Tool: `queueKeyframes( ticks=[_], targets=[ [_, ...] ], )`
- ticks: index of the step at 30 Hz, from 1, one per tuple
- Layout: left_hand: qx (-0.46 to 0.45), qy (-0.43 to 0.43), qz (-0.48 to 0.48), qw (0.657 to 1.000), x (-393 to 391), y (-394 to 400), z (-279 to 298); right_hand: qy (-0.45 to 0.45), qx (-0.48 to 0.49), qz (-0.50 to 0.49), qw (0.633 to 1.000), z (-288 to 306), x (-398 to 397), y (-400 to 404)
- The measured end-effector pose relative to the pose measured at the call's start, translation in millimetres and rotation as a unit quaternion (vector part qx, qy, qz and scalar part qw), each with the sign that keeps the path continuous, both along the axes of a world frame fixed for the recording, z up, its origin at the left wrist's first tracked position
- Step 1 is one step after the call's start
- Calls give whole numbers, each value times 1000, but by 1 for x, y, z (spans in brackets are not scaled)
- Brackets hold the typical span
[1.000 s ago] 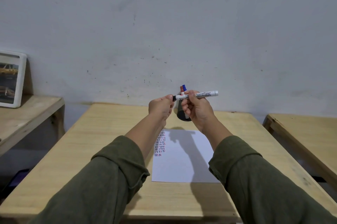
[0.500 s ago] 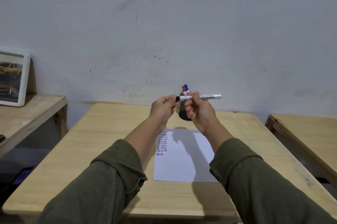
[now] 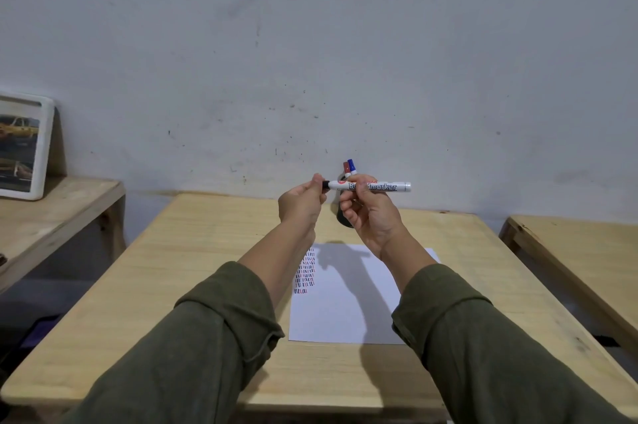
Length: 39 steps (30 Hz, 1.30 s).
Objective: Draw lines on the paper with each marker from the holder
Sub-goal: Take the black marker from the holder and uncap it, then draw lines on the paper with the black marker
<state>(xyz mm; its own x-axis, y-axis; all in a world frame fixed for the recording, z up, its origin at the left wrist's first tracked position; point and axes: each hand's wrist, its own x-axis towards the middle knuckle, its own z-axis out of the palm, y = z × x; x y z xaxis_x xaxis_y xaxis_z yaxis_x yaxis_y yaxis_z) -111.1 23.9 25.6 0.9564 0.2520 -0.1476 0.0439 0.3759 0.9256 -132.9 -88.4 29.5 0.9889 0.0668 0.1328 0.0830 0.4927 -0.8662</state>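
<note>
I hold a white board marker [image 3: 386, 186] level in the air above the table. My right hand [image 3: 371, 213] grips its barrel. My left hand [image 3: 302, 204] pinches the black cap [image 3: 325, 185] at the marker's left end. Behind my hands stands a dark holder [image 3: 343, 220], mostly hidden, with a red marker [image 3: 346, 168] and a blue marker [image 3: 351, 165] sticking up from it. A white paper [image 3: 341, 306] lies on the wooden table [image 3: 193, 261] below my forearms, with rows of short black, red and blue lines [image 3: 305, 273] near its left edge.
A framed picture [image 3: 24, 147] leans against the wall on a lower wooden bench [image 3: 51, 213] at the left. Another wooden table [image 3: 580, 251] stands at the right, across a narrow gap. The grey wall rises right behind the holder.
Both hands have stayed together on the marker, drifting slightly right in view. My left fingers stay at the cap end; the black part showing beside them looks about the same.
</note>
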Motion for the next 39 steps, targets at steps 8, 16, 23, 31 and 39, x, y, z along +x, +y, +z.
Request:
queueKeyframes(
  ticks=[8,16,23,31,39],
  targets=[
    [221,-38,62,973,6,41,-21,22,-8,-11,1000,-8,2,-10],
    [263,-13,51,963,11,69,-75,60,-15,-2,998,-29,8,-7],
    [339,3,15,940,18,76,-105,87,-7,-9,996,-44,15,-4],
    [369,5,-12,929,24,78,-116,102,-8,-14,995,-52,21,0],
    [365,26,-29,930,22,85,-118,118,2,-14,993,-54,16,5]
  ],
)
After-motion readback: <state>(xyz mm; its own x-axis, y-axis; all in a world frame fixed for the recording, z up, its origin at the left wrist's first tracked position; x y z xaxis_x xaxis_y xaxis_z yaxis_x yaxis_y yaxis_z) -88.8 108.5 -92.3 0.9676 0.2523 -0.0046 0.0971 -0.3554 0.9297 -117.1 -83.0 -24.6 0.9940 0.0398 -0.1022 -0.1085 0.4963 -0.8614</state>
